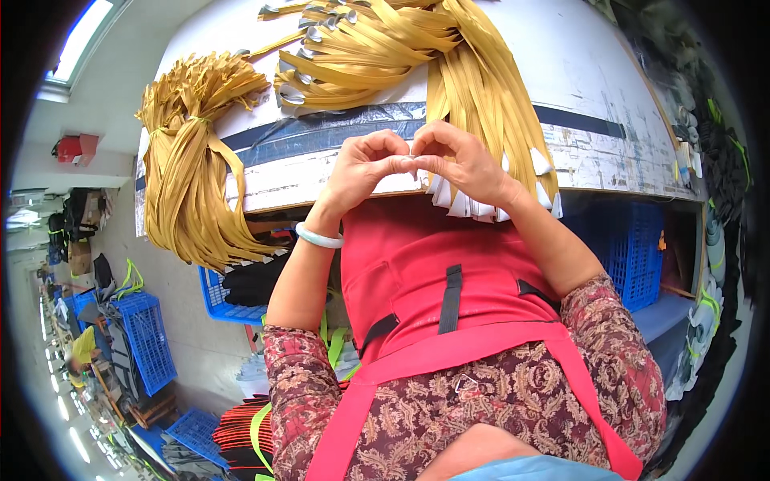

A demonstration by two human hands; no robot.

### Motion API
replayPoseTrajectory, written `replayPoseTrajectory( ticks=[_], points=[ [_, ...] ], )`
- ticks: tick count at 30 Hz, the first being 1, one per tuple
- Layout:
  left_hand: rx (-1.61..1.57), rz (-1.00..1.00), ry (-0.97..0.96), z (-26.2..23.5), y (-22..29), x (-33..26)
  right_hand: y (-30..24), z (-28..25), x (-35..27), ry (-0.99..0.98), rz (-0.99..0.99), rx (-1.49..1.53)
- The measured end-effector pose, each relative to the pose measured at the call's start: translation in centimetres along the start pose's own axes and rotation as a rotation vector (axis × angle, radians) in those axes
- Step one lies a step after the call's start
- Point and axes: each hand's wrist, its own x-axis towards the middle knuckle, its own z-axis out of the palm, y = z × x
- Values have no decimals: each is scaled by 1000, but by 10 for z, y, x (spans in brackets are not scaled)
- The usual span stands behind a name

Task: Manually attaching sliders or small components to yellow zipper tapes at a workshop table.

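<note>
At the table's near edge, left hand and right hand meet fingertip to fingertip, curled closed, pinching something too small to identify; yellow straps run lengthwise away, nearest the right hand.

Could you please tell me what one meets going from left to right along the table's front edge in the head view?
Tied bundle of yellow straps hanging over the edge → left hand → right hand, fingertips meeting the left's → fan of yellow straps with white tips → bare white tabletop with a dark tape stripe.
</note>
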Motion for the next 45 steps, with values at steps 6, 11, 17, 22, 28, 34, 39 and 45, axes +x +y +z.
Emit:
replayPoseTrajectory(
  ticks=[6, 11, 17, 22, 28, 34, 39, 45],
  points=[
    [-199, 57, 73, -7, -20, 10, 10, -6, 16, -29, 96, 188],
    [-225, 44, 82, -9, -26, 11, 13, -8, 17, -66, 95, 203],
    [-190, 34, 61, -12, -23, 8, 18, -6, 19, -83, 101, 278],
    [-173, 3, 20, -15, -24, 7, 22, -10, 20, -133, 136, 260],
    [-231, 20, 45, -9, -30, 7, 18, -13, 20, -127, 57, 132],
    [-251, -59, 112, -12, -39, 7, -3, -20, 22, -237, 216, 65],
    [-358, -22, 47, 2, -30, 1, 9, -21, 20, -179, 219, 244],
    [-161, 86, 265, 20, -25, -5, 1, -12, 14, -22, 160, 197]
  ],
)
